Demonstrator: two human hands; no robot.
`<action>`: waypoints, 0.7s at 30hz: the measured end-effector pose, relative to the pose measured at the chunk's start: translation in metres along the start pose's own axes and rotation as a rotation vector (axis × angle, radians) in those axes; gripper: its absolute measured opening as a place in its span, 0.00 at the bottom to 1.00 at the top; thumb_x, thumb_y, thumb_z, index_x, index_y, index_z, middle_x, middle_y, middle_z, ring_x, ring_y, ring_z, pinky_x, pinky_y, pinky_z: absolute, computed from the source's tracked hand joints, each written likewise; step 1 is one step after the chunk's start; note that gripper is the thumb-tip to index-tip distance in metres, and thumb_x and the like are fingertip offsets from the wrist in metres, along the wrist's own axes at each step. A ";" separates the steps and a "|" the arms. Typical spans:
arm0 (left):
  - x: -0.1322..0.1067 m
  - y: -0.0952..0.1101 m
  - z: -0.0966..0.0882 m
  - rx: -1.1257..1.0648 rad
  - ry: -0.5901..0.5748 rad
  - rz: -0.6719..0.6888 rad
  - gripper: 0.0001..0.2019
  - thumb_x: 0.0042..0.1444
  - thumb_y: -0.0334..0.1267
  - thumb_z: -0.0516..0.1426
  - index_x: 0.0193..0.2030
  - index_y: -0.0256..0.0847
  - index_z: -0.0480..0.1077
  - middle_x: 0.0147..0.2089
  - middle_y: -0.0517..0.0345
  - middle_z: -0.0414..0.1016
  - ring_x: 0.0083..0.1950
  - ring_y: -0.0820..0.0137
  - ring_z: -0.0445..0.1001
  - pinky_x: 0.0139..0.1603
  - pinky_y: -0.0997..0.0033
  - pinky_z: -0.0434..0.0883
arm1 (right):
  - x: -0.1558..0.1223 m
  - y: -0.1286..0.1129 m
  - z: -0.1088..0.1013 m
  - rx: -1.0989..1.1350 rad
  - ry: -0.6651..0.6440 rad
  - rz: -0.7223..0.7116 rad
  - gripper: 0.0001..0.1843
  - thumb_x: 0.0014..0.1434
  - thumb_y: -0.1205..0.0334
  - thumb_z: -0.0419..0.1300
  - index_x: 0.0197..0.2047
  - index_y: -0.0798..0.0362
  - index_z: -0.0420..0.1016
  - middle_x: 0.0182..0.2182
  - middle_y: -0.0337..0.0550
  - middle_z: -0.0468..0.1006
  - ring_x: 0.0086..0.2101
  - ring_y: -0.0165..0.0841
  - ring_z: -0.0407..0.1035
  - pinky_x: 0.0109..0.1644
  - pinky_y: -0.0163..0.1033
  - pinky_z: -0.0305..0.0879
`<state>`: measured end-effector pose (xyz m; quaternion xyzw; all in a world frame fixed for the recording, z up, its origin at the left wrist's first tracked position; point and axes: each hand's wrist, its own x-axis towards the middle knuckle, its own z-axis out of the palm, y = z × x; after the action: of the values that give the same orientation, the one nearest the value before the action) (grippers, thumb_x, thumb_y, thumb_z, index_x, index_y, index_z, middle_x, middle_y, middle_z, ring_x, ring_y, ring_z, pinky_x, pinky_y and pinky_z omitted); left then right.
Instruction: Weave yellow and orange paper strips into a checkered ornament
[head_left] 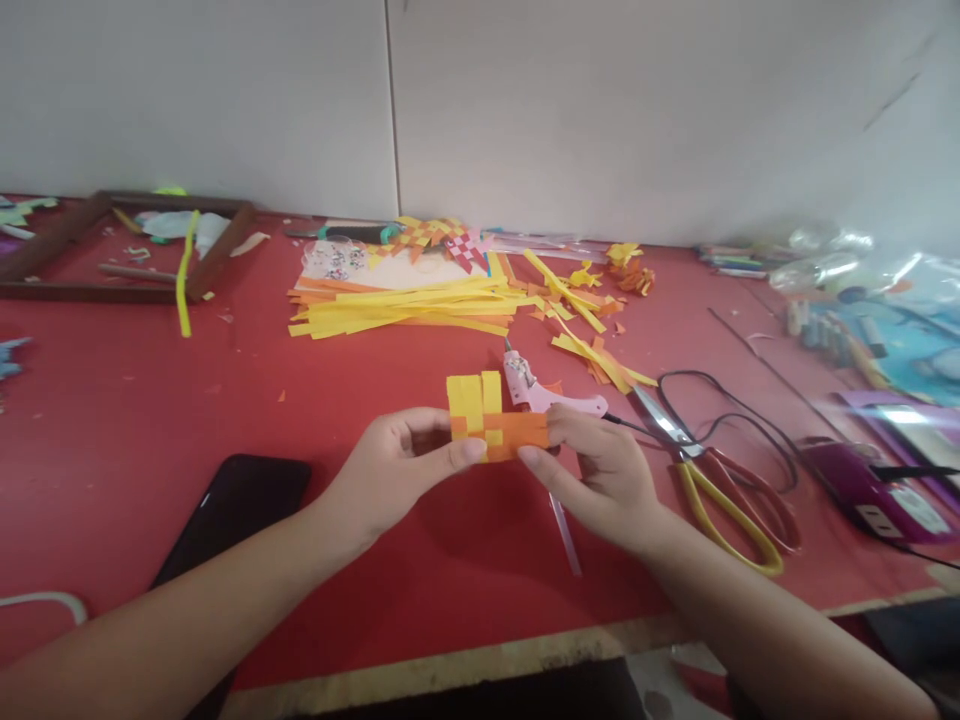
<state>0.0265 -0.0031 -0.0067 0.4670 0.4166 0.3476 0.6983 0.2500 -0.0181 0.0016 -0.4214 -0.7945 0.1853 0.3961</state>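
Woven paper piece point(471, 425) is staying between both hands, yellow strips point(465, 393) pointing away, orange ones point(517, 431) running right. Left hand point(382, 465) is pinching the weave, right hand point(611, 480) the orange ends. Glue gun point(529, 383) is crowding the far right side; red tabletop point(360, 375) is giving more room leftward.

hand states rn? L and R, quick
Left hand: closed, holding the woven paper, thumb in front.
Right hand: closed, holding the orange end of that same paper.
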 end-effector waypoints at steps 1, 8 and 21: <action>0.000 0.000 0.000 -0.008 0.026 0.001 0.12 0.54 0.47 0.69 0.40 0.42 0.80 0.41 0.57 0.84 0.42 0.70 0.79 0.46 0.72 0.73 | 0.000 0.000 -0.001 0.005 -0.010 -0.013 0.11 0.63 0.64 0.61 0.27 0.51 0.70 0.22 0.37 0.72 0.24 0.28 0.67 0.28 0.35 0.64; 0.001 0.001 -0.002 0.034 0.154 -0.045 0.14 0.53 0.48 0.68 0.33 0.38 0.76 0.33 0.56 0.81 0.33 0.70 0.76 0.35 0.72 0.70 | 0.001 0.024 -0.015 -0.293 -0.015 0.097 0.12 0.61 0.70 0.52 0.40 0.50 0.75 0.37 0.46 0.81 0.40 0.40 0.74 0.46 0.49 0.69; 0.001 0.003 -0.003 -0.078 0.102 -0.106 0.14 0.49 0.46 0.71 0.30 0.39 0.77 0.33 0.58 0.83 0.35 0.73 0.79 0.43 0.73 0.76 | 0.000 0.081 -0.029 -0.678 -0.225 0.242 0.32 0.50 0.78 0.50 0.57 0.51 0.74 0.50 0.50 0.76 0.53 0.47 0.69 0.61 0.57 0.61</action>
<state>0.0243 0.0000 -0.0051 0.3986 0.4618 0.3495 0.7112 0.3150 0.0276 -0.0311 -0.5966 -0.7936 0.0023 0.1195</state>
